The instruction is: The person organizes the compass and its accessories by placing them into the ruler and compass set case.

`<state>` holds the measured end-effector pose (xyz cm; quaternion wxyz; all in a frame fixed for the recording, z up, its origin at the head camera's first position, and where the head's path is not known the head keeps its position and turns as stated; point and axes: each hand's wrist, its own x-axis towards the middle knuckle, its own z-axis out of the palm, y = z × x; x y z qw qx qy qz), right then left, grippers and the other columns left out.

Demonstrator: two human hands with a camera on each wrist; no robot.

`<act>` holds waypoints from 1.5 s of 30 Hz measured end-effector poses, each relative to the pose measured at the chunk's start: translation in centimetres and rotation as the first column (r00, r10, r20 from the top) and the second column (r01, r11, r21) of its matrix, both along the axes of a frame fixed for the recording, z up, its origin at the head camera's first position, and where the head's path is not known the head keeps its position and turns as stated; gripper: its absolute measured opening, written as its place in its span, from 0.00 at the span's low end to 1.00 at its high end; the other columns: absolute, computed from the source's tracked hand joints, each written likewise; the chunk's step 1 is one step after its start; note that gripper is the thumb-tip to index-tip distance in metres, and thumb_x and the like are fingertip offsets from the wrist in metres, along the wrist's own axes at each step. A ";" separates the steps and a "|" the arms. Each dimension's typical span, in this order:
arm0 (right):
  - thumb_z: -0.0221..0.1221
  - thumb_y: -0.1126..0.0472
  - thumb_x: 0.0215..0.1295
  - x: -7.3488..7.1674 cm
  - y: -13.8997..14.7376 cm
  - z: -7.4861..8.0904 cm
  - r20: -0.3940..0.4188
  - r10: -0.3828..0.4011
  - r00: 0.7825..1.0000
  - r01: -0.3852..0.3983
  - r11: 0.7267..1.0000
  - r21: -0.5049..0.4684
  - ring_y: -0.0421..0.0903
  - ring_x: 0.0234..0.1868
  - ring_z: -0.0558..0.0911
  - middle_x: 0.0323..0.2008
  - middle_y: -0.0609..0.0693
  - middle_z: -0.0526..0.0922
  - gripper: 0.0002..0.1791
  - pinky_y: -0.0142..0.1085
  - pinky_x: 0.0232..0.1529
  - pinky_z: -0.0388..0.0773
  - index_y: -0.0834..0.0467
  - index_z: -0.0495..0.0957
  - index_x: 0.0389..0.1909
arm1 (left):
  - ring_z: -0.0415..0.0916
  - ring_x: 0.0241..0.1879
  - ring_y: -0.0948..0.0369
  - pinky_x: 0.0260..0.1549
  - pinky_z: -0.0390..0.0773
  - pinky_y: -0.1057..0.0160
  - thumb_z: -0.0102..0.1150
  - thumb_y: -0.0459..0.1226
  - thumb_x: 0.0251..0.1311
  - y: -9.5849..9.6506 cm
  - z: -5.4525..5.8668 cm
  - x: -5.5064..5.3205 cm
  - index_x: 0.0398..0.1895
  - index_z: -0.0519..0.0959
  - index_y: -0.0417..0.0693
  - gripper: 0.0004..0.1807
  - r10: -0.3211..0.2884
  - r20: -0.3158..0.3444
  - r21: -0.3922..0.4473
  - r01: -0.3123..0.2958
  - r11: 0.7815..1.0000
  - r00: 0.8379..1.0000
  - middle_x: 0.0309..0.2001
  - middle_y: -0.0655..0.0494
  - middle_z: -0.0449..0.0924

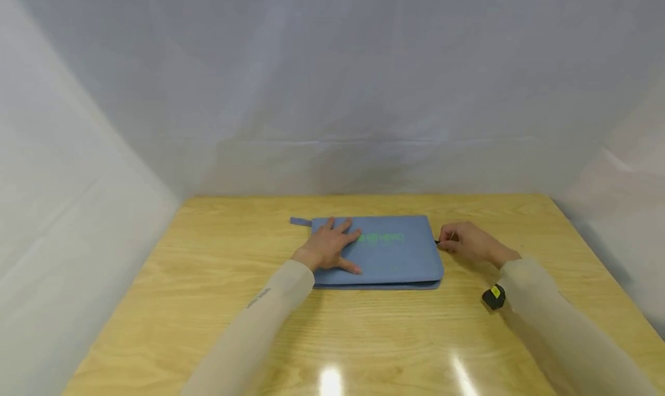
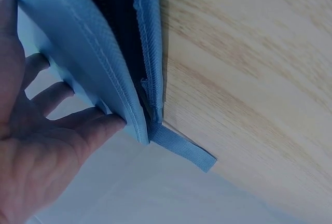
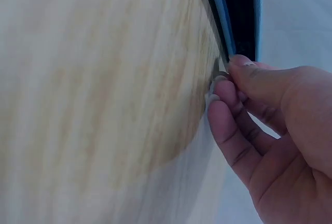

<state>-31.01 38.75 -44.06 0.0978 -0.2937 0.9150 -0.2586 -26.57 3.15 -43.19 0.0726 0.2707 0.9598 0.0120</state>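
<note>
A blue zippered document pouch (image 1: 400,260) with green lettering lies flat on the wooden table. My left hand (image 1: 328,247) rests on its left part with fingers spread. At the pouch's right edge, my right hand (image 1: 470,243) pinches a small dark zipper pull (image 1: 437,242) between thumb and curled fingers. In the left wrist view the zipper edge (image 2: 124,32) gapes, showing a dark inside. A blue fabric tab (image 2: 184,149) sticks out from the pouch's far left corner. The right wrist view shows the pouch's side (image 3: 244,16) parted too, just beyond my thumb.
Pale sheeting (image 1: 332,96) hangs behind the wooden table (image 1: 395,338) and along both sides. A black device with a yellow label (image 1: 493,297) sits at my right wrist. Light glares off the table's near part.
</note>
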 end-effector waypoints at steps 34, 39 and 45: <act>0.61 0.60 0.65 8.2 -0.2 -0.9 -0.029 0.220 0.975 -0.222 0.968 -0.120 0.31 0.21 0.69 0.22 0.37 0.78 0.06 0.29 0.22 0.70 0.48 0.81 0.28 | 0.41 0.69 0.35 0.63 0.55 0.42 0.57 0.68 0.47 -0.5 0.3 0.6 0.75 0.53 0.56 0.54 0.015 0.029 -0.001 -0.015 1.000 0.999 0.75 0.46 0.43; 0.62 0.59 0.64 8.8 -0.8 -0.9 -0.033 0.200 0.979 -0.202 0.970 -0.134 0.32 0.22 0.71 0.23 0.37 0.79 0.05 0.30 0.22 0.72 0.48 0.83 0.29 | 0.41 0.70 0.36 0.63 0.55 0.42 0.56 0.69 0.47 -0.5 0.3 0.6 0.75 0.53 0.57 0.54 0.014 0.020 -0.004 -0.013 1.000 1.000 0.75 0.46 0.43; 0.63 0.56 0.63 9.8 -1.8 -1.1 -0.014 0.142 0.990 -0.143 0.982 -0.121 0.33 0.23 0.74 0.25 0.36 0.81 0.03 0.31 0.25 0.74 0.48 0.84 0.31 | 0.40 0.70 0.36 0.64 0.54 0.43 0.55 0.69 0.47 -0.5 0.3 0.8 0.75 0.52 0.58 0.54 0.026 0.040 -0.013 -0.026 1.000 0.999 0.75 0.47 0.42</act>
